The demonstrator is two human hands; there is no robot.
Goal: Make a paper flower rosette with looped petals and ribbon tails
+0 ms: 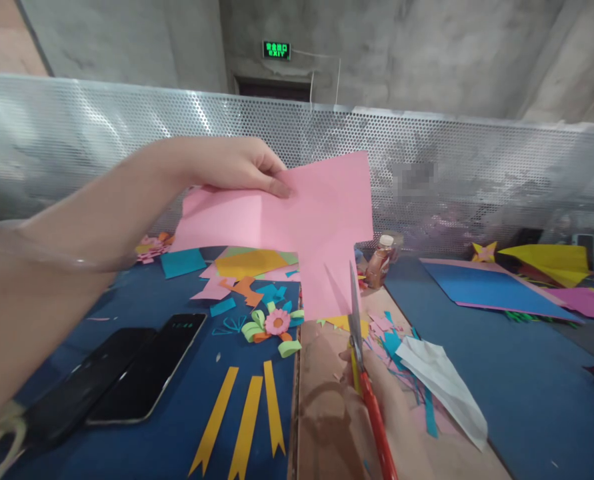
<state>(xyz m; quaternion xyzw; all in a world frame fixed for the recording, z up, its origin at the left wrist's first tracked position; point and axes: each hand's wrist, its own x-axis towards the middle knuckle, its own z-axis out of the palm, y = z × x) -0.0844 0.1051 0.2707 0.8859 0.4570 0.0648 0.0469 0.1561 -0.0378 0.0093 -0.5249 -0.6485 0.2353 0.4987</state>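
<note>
Your left hand [231, 163] pinches the pink paper [327, 213] above the brown strip [321, 380] — judged light, flexible and crease-prone, best held near its upper edge — while your right hand [389, 407] grips the scissors [375, 421] over that strip.

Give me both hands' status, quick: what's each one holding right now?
Left hand: closed, pinching the pink paper by its upper edge.
Right hand: closed around the red-handled scissors.
</note>
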